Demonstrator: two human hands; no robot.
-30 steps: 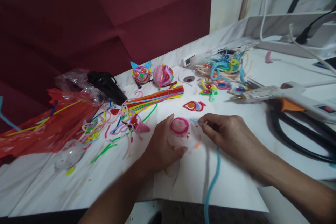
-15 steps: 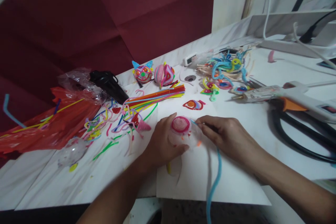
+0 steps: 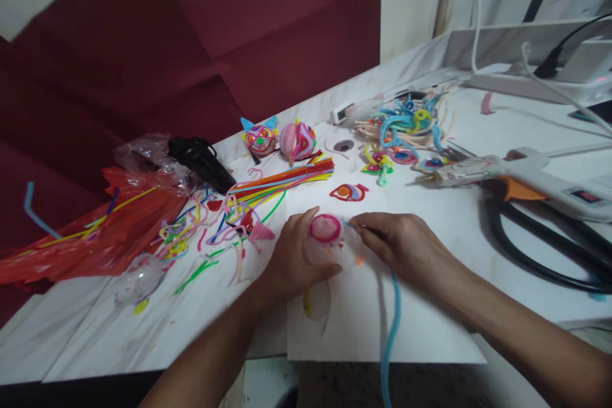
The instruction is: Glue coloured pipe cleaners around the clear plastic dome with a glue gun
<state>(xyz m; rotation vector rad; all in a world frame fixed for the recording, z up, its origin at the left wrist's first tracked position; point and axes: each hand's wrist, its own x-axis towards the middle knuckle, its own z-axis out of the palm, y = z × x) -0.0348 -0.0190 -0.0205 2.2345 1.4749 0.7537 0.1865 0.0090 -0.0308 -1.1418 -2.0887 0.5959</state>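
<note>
My left hand [image 3: 296, 258] is wrapped round a clear plastic ball [image 3: 348, 247], thumb in front and fingers behind. A pink coiled disc [image 3: 326, 229] with a darker rim sits on top of the ball, and small orange bits show on its side. My right hand [image 3: 392, 239] pinches a light blue pipe cleaner [image 3: 392, 331], whose end touches the ball beside the pink disc. The pipe cleaner's long tail hangs from under that hand past the table's front edge. Beneath the ball lies a white sheet of paper [image 3: 363, 338].
Behind the ball lie a red eye-shaped piece [image 3: 349, 192] and a bundle of coloured pipe cleaners [image 3: 291, 177]. Two decorated balls [image 3: 297, 140] stand at the back. On the right are a glue gun [image 3: 459, 172] and black-handled scissors [image 3: 540, 242]. Another clear ball [image 3: 139, 279] is at left.
The view has shifted slightly. Both hands keep their grip on the ball and the blue pipe cleaner, whose hanging tail has swung a little to the right.
</note>
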